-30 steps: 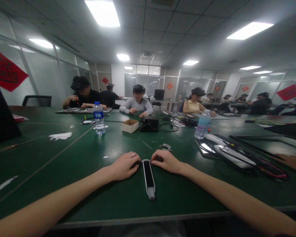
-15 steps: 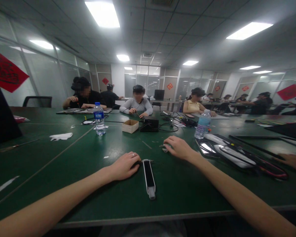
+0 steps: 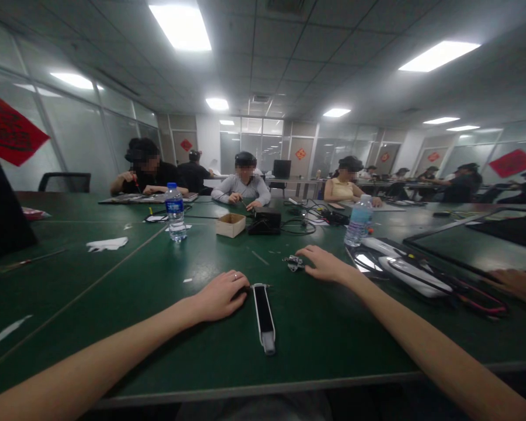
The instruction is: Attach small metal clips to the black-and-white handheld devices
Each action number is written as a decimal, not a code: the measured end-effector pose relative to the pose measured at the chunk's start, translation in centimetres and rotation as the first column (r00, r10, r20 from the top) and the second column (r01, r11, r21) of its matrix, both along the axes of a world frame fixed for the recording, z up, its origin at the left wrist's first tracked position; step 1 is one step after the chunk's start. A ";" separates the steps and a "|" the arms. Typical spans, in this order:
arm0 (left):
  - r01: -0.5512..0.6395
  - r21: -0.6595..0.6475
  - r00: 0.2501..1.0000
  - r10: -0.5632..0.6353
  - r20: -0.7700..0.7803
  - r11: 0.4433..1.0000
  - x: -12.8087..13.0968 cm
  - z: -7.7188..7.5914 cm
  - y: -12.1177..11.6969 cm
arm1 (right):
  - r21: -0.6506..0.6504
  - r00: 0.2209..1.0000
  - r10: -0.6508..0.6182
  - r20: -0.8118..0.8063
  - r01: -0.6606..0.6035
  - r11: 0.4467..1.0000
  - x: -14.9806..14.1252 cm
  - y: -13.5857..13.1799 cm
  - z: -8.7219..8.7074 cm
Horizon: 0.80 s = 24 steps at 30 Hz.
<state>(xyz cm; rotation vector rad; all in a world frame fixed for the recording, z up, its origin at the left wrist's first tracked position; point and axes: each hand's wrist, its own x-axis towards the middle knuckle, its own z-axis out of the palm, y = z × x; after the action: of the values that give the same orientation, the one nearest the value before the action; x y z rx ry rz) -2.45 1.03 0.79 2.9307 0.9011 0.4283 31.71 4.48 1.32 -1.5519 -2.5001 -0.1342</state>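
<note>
On the green table, my left hand (image 3: 222, 295) rests with its fingers curled. A thin metal piece (image 3: 262, 285) pokes out by its fingertips; what the fingers hold is hidden. Just right of that hand lies a long narrow device (image 3: 264, 318), with a black face, white edges and a grey lower end. My right hand (image 3: 325, 264) is farther forward, palm down with loosely bent fingers apart. Its fingertips are beside a small silvery metal part (image 3: 294, 263) on the table; whether they touch it is unclear.
Water bottles stand at left (image 3: 175, 211) and right (image 3: 358, 221). Farther back are a small open box (image 3: 230, 225) and a black box (image 3: 265, 221) with cables. White-and-black devices (image 3: 414, 275) lie at right, beside another person's hand (image 3: 515, 285). Several people sit beyond.
My right hand has drawn slightly right, exposing more of the small metal part. My left hand and the narrow device stay put. A dark frame at right has tilted up.
</note>
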 end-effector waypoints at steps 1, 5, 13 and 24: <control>0.003 0.001 1.000 -0.003 0.002 1.000 0.0 0.0 0.0 | -0.012 0.999 0.032 -0.024 -0.033 0.999 -0.3 -0.1 0.0; 0.005 0.005 1.000 -0.005 0.004 1.000 -0.1 -0.1 0.1 | -0.045 0.996 0.063 -0.065 -0.066 0.997 -1.3 -0.2 -0.6; 0.012 0.000 1.000 -0.012 0.013 1.000 -0.1 0.0 0.1 | -0.005 0.994 0.087 -0.070 -0.088 0.996 -1.6 0.1 -0.8; 0.007 0.010 1.000 -0.007 0.000 1.000 0.0 0.1 0.0 | -0.017 0.993 0.094 -0.072 -0.095 0.995 -1.1 0.5 -1.0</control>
<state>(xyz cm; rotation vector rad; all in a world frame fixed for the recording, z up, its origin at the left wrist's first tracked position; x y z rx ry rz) -2.46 1.07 0.85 2.9417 0.8917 0.4344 30.61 4.99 0.29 -1.4166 -2.5210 -0.0386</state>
